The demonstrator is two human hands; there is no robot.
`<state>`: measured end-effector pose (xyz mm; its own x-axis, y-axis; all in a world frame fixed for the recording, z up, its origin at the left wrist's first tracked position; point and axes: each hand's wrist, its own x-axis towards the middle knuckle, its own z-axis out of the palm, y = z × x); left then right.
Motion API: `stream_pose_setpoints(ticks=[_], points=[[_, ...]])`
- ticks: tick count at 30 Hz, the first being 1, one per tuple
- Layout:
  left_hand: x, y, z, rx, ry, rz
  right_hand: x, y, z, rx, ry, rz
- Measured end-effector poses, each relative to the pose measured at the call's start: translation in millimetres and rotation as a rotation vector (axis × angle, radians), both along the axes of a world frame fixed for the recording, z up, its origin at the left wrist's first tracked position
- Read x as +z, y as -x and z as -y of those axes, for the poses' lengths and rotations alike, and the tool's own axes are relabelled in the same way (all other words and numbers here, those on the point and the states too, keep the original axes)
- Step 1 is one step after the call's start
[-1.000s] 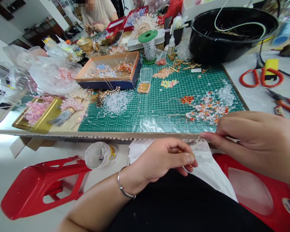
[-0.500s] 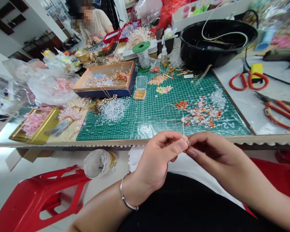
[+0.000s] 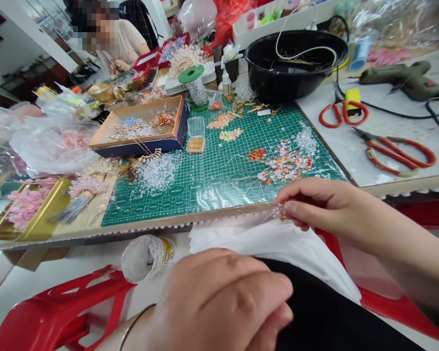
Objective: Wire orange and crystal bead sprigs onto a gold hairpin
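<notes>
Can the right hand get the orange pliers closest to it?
Probably yes: nothing seems to lie on the pliers or block the way, but the right hand is holding a beaded piece.

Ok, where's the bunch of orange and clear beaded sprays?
In the head view, the beaded sprays lie right of centre on the green cutting mat, just beyond the right hand, between the orange bead pile and the clear bead pile.
</notes>
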<state>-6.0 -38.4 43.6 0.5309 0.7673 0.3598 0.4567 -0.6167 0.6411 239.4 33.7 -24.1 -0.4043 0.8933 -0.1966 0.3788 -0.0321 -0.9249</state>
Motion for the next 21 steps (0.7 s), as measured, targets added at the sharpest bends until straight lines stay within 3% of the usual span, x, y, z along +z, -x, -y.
stream_pose_setpoints(ticks=[2, 4, 8, 10, 17, 19, 21], points=[[7.2, 2.8, -7.5, 0.137, 0.021, -0.193, 4.8, -1.5, -1.2, 0.093, -0.036, 0.111], [5.6, 3.0, -22.4, 0.200, 0.184, -0.287, 9.0, 0.0, -1.3, 0.178, -0.055, 0.155], [-14.7, -3.8, -50.2, 0.005, 0.687, -0.233, 12.0, 4.2, -0.6, 0.275, -0.098, 0.203], [-24.1, -8.8, -55.3, -0.083, 0.864, -0.215, 10.9, 4.4, -0.3, 0.294, -0.101, 0.209], [-33.1, -19.7, -57.0, -0.051, 0.918, -0.168, 11.1, 3.5, 0.6, 0.318, -0.055, 0.214], [-36.7, -22.5, -58.2, 0.014, 0.973, -0.050, 10.1, 2.6, 0.8, 0.239, -0.038, 0.138], [-42.8, -26.1, -58.9, 0.131, 0.991, 0.178, 6.1, 1.4, 1.7, 0.046, -0.014, -0.026]])
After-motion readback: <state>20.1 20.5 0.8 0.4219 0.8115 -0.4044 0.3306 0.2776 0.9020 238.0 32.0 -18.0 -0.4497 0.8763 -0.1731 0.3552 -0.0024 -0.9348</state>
